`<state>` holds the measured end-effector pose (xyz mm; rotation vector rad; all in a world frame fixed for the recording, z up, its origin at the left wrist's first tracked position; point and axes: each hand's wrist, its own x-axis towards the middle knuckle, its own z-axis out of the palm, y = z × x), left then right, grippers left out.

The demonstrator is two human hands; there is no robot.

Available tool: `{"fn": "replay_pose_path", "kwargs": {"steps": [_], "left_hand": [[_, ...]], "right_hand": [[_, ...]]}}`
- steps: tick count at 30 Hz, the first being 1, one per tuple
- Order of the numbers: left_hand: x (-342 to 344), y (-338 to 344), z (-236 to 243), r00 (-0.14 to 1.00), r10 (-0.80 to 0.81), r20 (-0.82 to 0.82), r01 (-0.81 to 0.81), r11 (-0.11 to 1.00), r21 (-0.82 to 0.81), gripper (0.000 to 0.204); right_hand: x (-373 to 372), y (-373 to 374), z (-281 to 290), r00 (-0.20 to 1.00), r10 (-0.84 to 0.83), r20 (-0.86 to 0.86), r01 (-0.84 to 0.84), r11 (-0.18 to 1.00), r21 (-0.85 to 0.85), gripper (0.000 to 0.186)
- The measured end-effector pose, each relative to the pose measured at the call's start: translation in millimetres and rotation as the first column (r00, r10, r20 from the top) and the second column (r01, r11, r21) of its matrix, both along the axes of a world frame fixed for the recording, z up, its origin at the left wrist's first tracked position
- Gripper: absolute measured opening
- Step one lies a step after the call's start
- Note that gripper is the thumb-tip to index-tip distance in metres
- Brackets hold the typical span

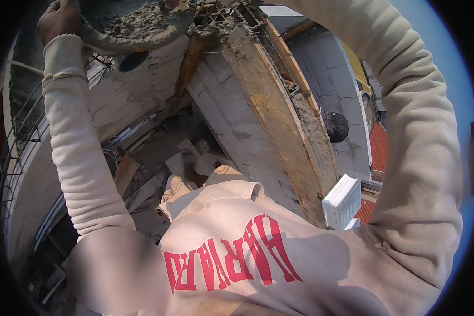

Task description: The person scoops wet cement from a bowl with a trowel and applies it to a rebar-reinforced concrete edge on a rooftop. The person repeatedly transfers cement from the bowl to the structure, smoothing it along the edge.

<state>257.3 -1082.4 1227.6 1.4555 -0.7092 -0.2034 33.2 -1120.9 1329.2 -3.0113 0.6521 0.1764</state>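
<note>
At the upper left, my left hand point(59, 20) is closed at the edge of a grey tub point(134, 48). Wet, lumpy mortar point(137, 21) fills it, and the top of the picture cuts the tub off. My right arm point(413, 105), in a pale sleeve, rises along the right side and leaves at the top, so my right hand is out of sight. More wet mortar point(221, 23) lies heaped just right of the tub, over the top end of a wooden formwork board point(268, 100).
Rough concrete and metal bars fill the narrow gap beside the formwork. A dark round object point(336, 127) sits near a grey block wall point(321, 68). A white box-shaped thing point(343, 203) stands near my right side. Steel bars point(23, 126) run along the left; planks point(126, 174) lie below.
</note>
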Motion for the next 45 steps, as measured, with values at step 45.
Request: {"fn": "replay_pose_path", "kwargs": {"steps": [45], "left_hand": [[58.6,2.3,-47.7,0.954,0.037,-0.296,-0.024,0.999,0.045,0.028]], "right_hand": [[-255.6,-31.6,32.4,0.577,-0.815,0.049,0.625,0.479,0.616,0.025]]}}
